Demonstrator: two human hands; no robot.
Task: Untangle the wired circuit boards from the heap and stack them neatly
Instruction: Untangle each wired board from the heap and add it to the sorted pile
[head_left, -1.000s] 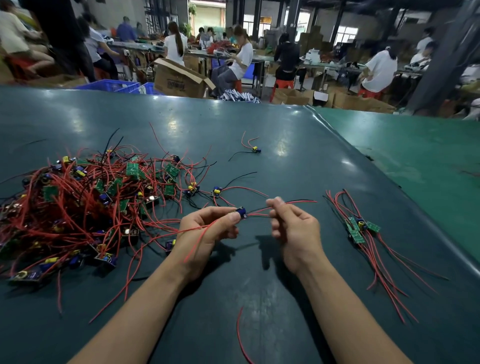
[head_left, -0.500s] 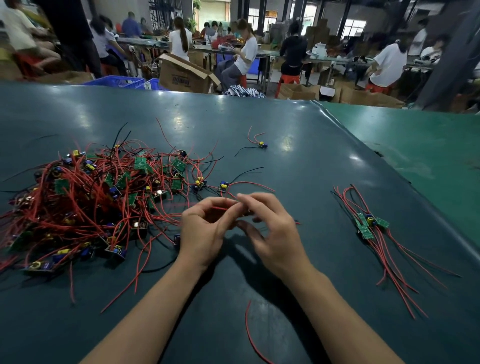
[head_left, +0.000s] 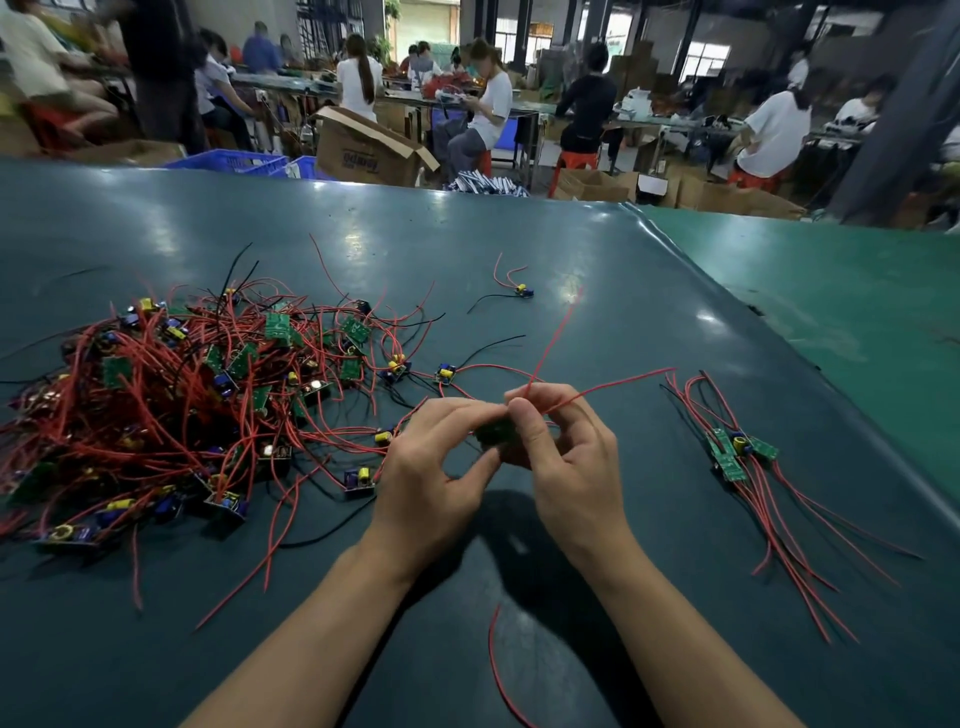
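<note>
A tangled heap of small green circuit boards with red and black wires (head_left: 197, 395) covers the left of the dark green table (head_left: 597, 270). Both hands meet over the table's middle. My left hand (head_left: 436, 467) and my right hand (head_left: 566, 462) together pinch one small green circuit board (head_left: 496, 432) between their fingertips. Its red wires (head_left: 553, 338) fan up and to the right from my right fingers. A small stack of boards with straightened red wires (head_left: 737, 452) lies to the right.
A lone wired board (head_left: 522, 291) lies farther back on the table. A loose red wire (head_left: 496, 670) curls near the front edge. A lighter green table (head_left: 831, 312) adjoins on the right. Behind are cardboard boxes (head_left: 363, 150), blue crates and seated workers.
My hands came together from apart and now hold the board between them. Its red wires, earlier stretched sideways, now stick upward and to the right.
</note>
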